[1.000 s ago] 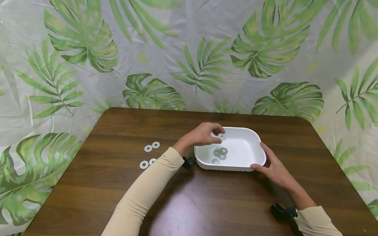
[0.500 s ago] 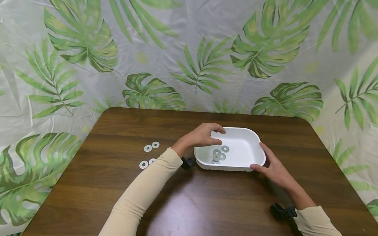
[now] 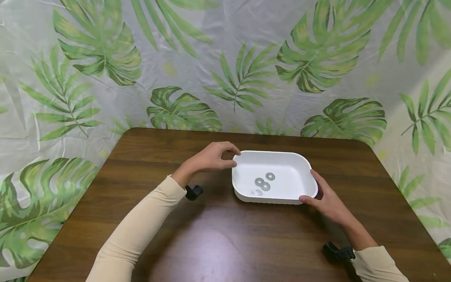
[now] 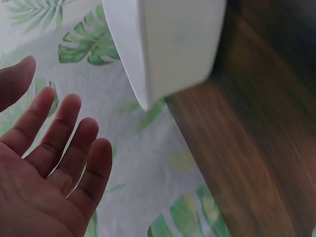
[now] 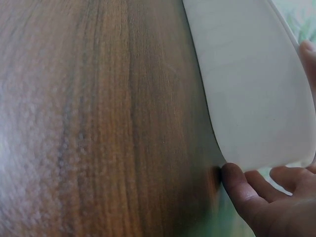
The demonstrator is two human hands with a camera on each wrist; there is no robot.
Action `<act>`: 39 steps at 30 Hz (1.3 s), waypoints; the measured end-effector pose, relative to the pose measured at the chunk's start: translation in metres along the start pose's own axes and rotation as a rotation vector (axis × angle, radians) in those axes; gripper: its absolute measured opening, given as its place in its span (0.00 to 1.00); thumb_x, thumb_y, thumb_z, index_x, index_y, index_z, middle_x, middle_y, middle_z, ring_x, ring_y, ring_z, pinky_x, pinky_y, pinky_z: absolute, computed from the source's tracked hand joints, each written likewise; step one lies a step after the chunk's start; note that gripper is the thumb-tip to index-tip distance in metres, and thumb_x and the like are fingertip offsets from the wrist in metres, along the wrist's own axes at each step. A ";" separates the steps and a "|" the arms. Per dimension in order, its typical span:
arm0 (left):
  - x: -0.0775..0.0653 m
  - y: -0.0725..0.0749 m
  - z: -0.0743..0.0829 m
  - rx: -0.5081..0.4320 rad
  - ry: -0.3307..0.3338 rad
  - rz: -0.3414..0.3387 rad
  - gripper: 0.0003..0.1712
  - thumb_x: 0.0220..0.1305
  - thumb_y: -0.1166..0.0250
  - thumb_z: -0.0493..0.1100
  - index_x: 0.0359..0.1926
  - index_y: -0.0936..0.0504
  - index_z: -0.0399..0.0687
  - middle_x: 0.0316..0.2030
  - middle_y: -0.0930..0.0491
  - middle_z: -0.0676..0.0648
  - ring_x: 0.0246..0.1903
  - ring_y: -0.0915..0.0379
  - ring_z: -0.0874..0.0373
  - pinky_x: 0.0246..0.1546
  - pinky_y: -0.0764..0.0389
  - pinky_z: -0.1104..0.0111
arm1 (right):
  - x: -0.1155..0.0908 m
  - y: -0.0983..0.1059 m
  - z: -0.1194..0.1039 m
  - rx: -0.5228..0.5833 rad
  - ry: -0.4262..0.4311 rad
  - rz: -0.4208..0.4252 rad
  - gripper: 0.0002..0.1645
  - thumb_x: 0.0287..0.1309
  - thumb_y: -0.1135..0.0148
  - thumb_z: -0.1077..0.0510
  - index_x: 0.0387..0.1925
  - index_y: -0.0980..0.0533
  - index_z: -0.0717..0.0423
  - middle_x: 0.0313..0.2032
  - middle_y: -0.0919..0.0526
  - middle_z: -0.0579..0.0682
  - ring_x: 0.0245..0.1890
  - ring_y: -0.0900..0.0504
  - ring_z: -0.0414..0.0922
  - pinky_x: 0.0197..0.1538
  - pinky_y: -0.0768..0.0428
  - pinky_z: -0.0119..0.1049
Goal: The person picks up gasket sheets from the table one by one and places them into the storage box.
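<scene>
A white oblong plastic tub (image 3: 292,176) with rounded corners sits on the table. Inside lie several flat grey washers (image 3: 270,176), some overlapping near its front left. Just outside the tub's left rim is my left hand (image 3: 211,157), thumb and fingers apart. Its palm and loosely bent fingers hold nothing in the left wrist view, where the tub's outer wall (image 4: 180,54) rises beyond them. My right hand (image 3: 327,201) grips the opposite end, thumb at the front right corner and fingers along the right side. The right wrist view has the thumb (image 5: 239,190) against the tub's lower edge.
A dark brown wooden table (image 3: 225,243) carries everything. Behind it hangs a leaf-printed cloth (image 3: 246,58). Black wrist straps (image 3: 338,251) show on both arms. My left forearm (image 3: 141,227) covers the spot where washers lay on the table.
My left hand let go of a washer, which dropped into the tub, then moved left out over the rim. Washers inside shifted slightly. My right hand stays on the tub.
</scene>
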State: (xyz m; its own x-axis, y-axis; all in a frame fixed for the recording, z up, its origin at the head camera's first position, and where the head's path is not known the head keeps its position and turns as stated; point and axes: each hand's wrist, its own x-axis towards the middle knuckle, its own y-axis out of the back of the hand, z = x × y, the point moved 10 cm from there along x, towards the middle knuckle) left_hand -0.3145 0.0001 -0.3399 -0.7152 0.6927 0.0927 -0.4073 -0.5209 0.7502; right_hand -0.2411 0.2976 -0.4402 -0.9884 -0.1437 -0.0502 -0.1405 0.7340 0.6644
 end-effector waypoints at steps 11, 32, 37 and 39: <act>-0.048 0.030 -0.012 0.036 0.006 0.070 0.18 0.63 0.33 0.40 0.54 0.20 0.43 0.54 0.19 0.43 0.58 0.24 0.48 0.53 0.17 0.57 | -0.001 -0.001 -0.003 0.022 0.006 -0.005 0.62 0.59 0.31 0.49 0.79 0.63 0.58 0.75 0.52 0.71 0.68 0.40 0.70 0.66 0.39 0.72; -0.134 0.022 -0.075 0.225 0.158 0.059 0.17 0.61 0.32 0.36 0.52 0.18 0.39 0.50 0.17 0.41 0.50 0.21 0.43 0.48 0.18 0.52 | -0.001 0.001 -0.002 0.004 -0.002 -0.002 0.62 0.59 0.31 0.50 0.79 0.62 0.57 0.75 0.52 0.71 0.68 0.40 0.70 0.66 0.39 0.73; -0.144 0.018 -0.091 0.309 0.190 0.034 0.17 0.58 0.30 0.37 0.49 0.17 0.39 0.47 0.16 0.42 0.49 0.20 0.43 0.50 0.21 0.49 | -0.001 0.001 -0.002 -0.001 -0.002 -0.003 0.62 0.59 0.31 0.49 0.79 0.62 0.57 0.75 0.52 0.71 0.69 0.41 0.70 0.66 0.40 0.73; -0.147 0.017 -0.096 0.321 0.200 0.027 0.16 0.56 0.29 0.37 0.48 0.16 0.40 0.44 0.16 0.43 0.47 0.20 0.44 0.49 0.21 0.50 | -0.001 0.001 -0.002 0.001 -0.003 -0.004 0.62 0.59 0.30 0.49 0.79 0.62 0.57 0.75 0.52 0.71 0.69 0.41 0.71 0.66 0.40 0.73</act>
State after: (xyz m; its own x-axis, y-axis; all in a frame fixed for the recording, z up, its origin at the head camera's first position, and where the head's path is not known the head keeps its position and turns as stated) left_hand -0.2712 -0.1585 -0.4039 -0.8330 0.5532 0.0095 -0.2106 -0.3329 0.9192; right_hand -0.2400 0.2969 -0.4381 -0.9880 -0.1445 -0.0545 -0.1440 0.7339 0.6638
